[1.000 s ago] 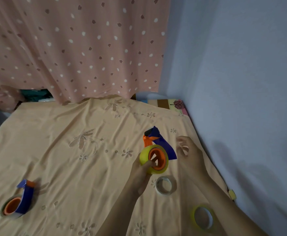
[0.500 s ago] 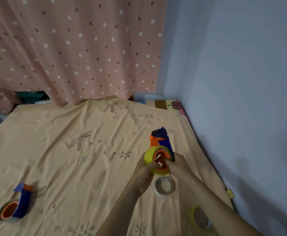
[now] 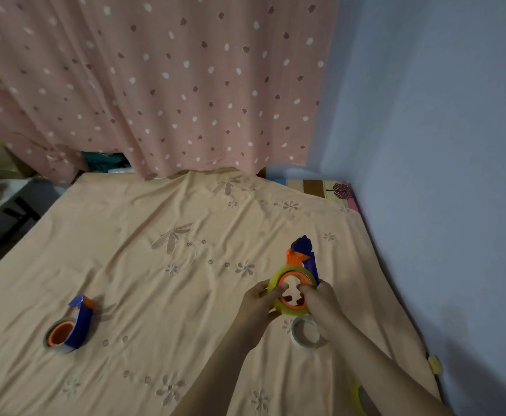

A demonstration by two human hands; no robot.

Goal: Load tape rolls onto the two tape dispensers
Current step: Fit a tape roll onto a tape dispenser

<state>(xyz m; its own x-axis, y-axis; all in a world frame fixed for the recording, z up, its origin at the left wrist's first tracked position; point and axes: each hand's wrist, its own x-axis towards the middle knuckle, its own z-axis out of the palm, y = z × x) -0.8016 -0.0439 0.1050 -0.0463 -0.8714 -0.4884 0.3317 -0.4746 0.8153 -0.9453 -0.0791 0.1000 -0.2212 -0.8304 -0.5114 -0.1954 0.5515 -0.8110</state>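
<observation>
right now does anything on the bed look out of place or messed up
Nothing looks damaged or spilled. Both hands, left hand and right hand, press a yellow tape roll onto the blue dispenser. Another yellow roll lies half hidden under the right forearm.

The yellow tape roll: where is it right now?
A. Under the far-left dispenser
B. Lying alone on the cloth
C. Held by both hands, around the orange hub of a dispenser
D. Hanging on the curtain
C: the left hand and right hand grip the yellow roll, which rings the dispenser's orange hub.

Dotted pink curtain [image 3: 161, 85] (blue wall [image 3: 440, 130] beside)
</observation>
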